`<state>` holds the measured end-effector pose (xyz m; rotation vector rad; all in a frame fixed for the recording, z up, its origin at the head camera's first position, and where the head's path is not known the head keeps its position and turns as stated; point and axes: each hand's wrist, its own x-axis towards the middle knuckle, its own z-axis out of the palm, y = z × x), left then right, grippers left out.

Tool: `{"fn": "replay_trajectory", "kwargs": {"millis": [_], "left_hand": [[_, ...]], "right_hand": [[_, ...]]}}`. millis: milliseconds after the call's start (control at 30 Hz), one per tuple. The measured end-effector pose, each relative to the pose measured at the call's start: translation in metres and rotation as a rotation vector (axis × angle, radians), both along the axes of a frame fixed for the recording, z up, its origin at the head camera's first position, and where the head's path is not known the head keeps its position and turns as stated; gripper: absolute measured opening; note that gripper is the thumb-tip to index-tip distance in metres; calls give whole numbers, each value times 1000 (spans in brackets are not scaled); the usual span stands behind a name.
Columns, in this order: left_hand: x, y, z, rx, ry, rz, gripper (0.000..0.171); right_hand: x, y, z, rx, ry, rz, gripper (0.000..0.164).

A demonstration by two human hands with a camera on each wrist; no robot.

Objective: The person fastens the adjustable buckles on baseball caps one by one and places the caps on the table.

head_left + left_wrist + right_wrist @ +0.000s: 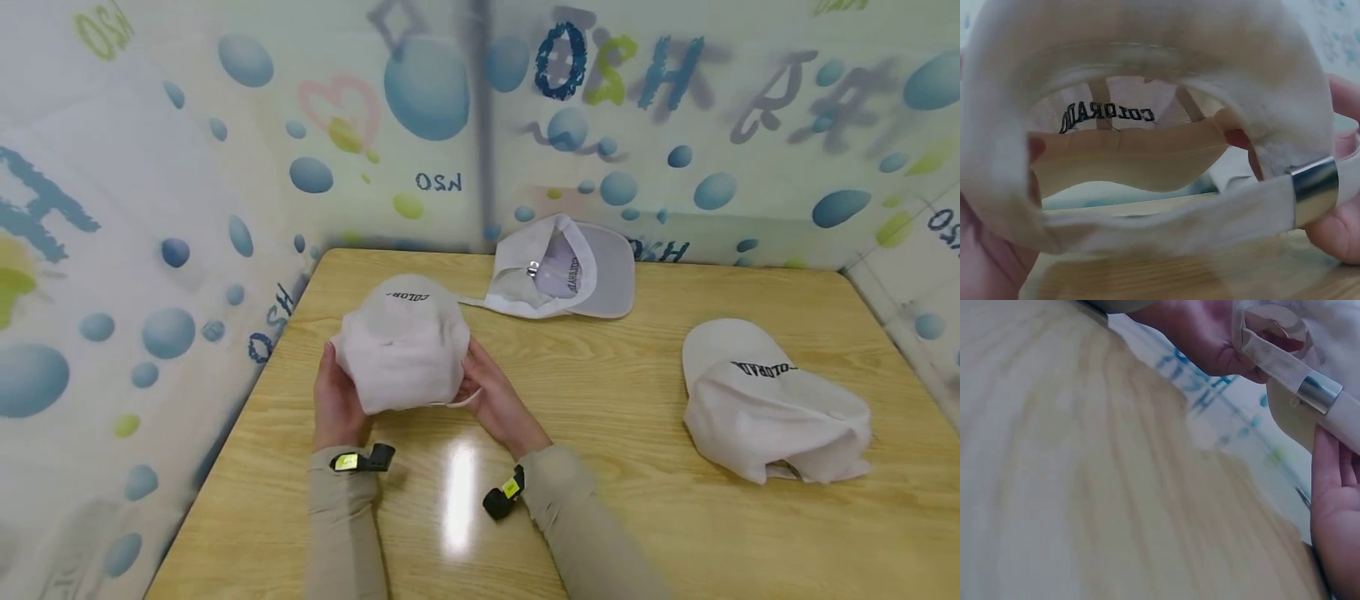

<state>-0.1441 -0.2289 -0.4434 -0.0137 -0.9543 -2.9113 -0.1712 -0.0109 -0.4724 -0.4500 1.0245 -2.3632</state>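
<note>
A white baseball cap [408, 354] with dark lettering is held up between both hands above the table's left part. The left hand [339, 404] grips its left side and the right hand [498, 400] its right side. Through the back opening in the left wrist view, fingertips show inside the cap, along with the reversed word COLORADO. Below that opening runs the adjusting strap [1172, 236] with a metal buckle [1316, 190], close to the right hand. Part of each hand's fingers is hidden by the cap.
A second white cap [615, 267] lies at the table's back, its inside showing and its brim to the right. Another COLORADO cap [780, 425] rests at the right, brim toward the back. Printed wall sheets [645, 208] enclose the wooden table [630, 375].
</note>
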Motion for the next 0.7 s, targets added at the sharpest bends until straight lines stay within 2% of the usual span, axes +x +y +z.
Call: {"fn": "replay_trajectory", "kwargs": {"millis": [67,233,333,467,567,700], "left_hand": [[2,-6,2,-26,12,20,47],[6,-17,6,68,32,63,43],[4,-19,8,157,38,107,33],[0,-20,10,182,29,162,24],[-2,-20,10,91,-15,206,24],[-3,-20,7,-108,-114,304,30]], "right_hand": [[1,-9,-1,-2,3,24,51],[1,-26,-3,-9,13,75,52],[0,-33,-4,-8,15,112,53],[0,-35,-3,-8,14,148,55],[-1,-35,-2,-14,18,173,55],[-3,-35,-2,-25,12,203,56]]}}
